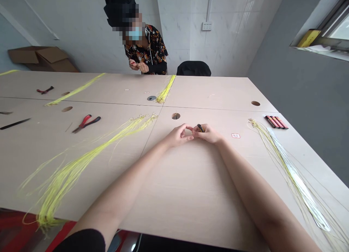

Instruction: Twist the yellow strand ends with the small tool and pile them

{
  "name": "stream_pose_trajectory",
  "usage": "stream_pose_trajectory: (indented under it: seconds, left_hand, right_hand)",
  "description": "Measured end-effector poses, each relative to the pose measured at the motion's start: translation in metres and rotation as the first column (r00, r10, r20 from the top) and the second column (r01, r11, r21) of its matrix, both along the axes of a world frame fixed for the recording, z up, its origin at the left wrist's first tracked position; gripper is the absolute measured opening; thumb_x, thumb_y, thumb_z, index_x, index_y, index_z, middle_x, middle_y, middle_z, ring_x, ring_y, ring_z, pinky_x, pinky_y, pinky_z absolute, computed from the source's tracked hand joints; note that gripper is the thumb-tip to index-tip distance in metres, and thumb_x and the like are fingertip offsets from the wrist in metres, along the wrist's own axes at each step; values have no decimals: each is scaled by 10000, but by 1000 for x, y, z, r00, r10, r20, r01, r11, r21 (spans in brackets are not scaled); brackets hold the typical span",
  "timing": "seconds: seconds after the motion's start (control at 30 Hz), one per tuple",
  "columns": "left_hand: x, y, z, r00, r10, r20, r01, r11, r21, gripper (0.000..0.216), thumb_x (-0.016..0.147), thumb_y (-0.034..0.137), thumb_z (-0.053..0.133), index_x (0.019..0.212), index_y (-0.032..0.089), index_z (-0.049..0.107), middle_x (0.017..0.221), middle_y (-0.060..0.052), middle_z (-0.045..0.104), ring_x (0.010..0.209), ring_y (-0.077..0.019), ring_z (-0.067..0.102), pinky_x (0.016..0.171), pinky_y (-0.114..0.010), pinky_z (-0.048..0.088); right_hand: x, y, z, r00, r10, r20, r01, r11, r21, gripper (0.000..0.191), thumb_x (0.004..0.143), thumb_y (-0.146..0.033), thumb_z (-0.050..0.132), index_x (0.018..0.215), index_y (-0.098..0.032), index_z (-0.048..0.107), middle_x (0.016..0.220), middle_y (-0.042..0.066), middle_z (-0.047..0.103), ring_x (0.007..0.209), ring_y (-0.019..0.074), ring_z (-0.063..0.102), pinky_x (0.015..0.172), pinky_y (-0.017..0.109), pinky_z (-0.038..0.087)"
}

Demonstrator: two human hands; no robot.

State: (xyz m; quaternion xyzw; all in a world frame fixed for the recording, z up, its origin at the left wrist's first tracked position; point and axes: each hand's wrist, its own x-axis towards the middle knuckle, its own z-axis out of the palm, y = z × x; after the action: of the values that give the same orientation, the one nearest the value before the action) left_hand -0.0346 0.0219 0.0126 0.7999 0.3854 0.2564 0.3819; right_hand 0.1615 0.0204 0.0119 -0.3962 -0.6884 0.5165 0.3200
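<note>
My left hand [181, 135] is over the table in front of me, its thumb and fingers curled into a ring. Its fingertips meet those of my right hand [207, 134]; anything thin pinched there is too small to make out. Gripped in my right hand is a short dark stick with a yellowish band [201, 128], its end poking out above the fingers. Just beyond both hands is a round hole in the table [176, 116]. A small red-edged label [236, 135] lies to the right of my right hand.
Yellow strand bundles [89, 154] stretch across the left, near red-and-black pliers [86, 124]. At right lie a metal ruler [300, 183], more strands [272, 150] and several red-and-black cylinders [276, 122]. Across the table [174, 194], a person [147, 48] holds something small.
</note>
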Motion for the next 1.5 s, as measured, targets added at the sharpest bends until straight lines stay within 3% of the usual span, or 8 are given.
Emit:
stream_pose_trajectory:
  seconds: [0.17, 0.27, 0.43, 0.53, 0.77, 0.97, 1.5]
  left_hand:
    - [2, 1, -4, 992, -28, 123, 39, 995, -88, 378, 765, 433, 637, 1021, 174, 534, 993, -55, 619, 645, -79, 470, 585, -215, 377]
    - [0, 2, -7, 988, -21, 155, 35, 996, -87, 422, 736, 444, 673, 1022, 184, 504, 993, -59, 619, 681, -89, 504, 622, -223, 407]
    - [-3, 3, -7, 990, -17, 138, 8, 998, 65, 336, 738, 485, 660, 770, 171, 545, 738, -1, 596, 657, -100, 508, 620, -222, 394]
    - [-2, 2, -4, 998, -20, 64, 10, 989, 148, 322, 774, 470, 622, 695, 159, 601, 695, -3, 595, 693, -115, 521, 631, -223, 384]
    - [2, 2, -6, 999, 50, -2, -50, 999, 21, 360, 782, 486, 584, 769, 137, 670, 659, 2, 577, 562, -84, 404, 532, -218, 305]
    - [3, 2, -7, 998, -3, 58, 7, 998, -64, 366, 775, 474, 591, 853, 129, 688, 712, -11, 597, 586, -86, 409, 533, -212, 303]
    - [4, 3, -7, 995, 21, 101, -15, 998, -57, 327, 782, 437, 596, 825, 132, 703, 667, 3, 598, 539, -72, 390, 522, -213, 309]
  right_hand:
    - [2, 2, -3, 1000, 24, -16, -25, 999, -29, 315, 716, -454, 623, 736, -143, 578, 572, -48, 392, 544, 80, 327, 539, 251, 239]
    - [4, 2, -4, 999, 30, -19, -30, 999, -41, 312, 728, -457, 616, 746, -147, 577, 554, -53, 380, 524, 79, 322, 524, 250, 230]
    - [7, 4, -5, 997, 45, -60, -47, 998, -46, 309, 723, -462, 612, 781, -162, 564, 543, -60, 370, 503, 80, 320, 509, 248, 228]
    - [8, 3, -4, 997, 52, -58, -55, 998, -42, 310, 734, -467, 604, 782, -164, 560, 531, -65, 347, 503, 81, 305, 508, 250, 223]
    - [7, 0, 3, 994, 92, -54, -93, 995, -18, 321, 735, -475, 598, 752, -156, 567, 543, -57, 351, 513, 82, 299, 505, 254, 213]
    - [7, 2, 1, 990, 121, -65, -123, 992, -25, 331, 740, -483, 597, 751, -154, 561, 552, -54, 368, 520, 81, 303, 515, 251, 222]
    - [8, 5, -7, 992, 90, -92, -94, 994, -46, 320, 729, -473, 620, 791, -162, 578, 578, -50, 377, 523, 83, 305, 503, 243, 232]
